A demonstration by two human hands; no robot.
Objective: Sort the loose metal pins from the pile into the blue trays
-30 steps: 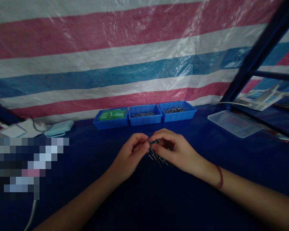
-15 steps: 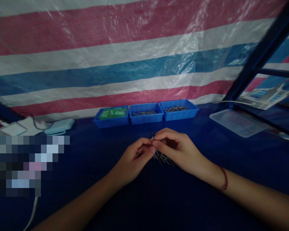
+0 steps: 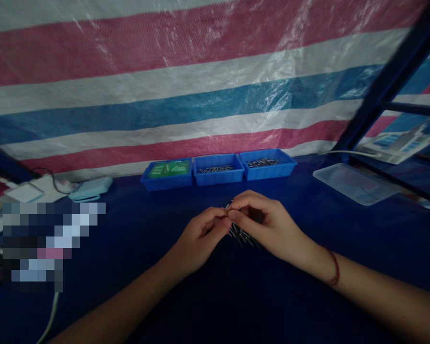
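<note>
Fine work at the fingertips, both hands close together above the dark blue tabletop. L hand and R hand each have thumb & index drawn narrow, tips meeting or nearly so; whether either is closed on a pc is hidden, can't tell. For good handling (judgement): light pinch w/ pads, one pc at a time, shank between thumb & index rather than by its thin end, wrists low & steady so nothing rolls off; spare fingers kept loose, so as not to scatter the rest.

Position of pcs: thin metal pins lie in a loose bunch, pointing various ways, just below the joined fingertips, partly under R hand & to the right of L fingertips; contact w/ palm can't be made out. Beyond both hands, well apart, three blue trays side by side: left tray w/ green packet, middle tray & right tray w/ more metal pcs. Clear plastic sheet or lid flat, far right
</note>
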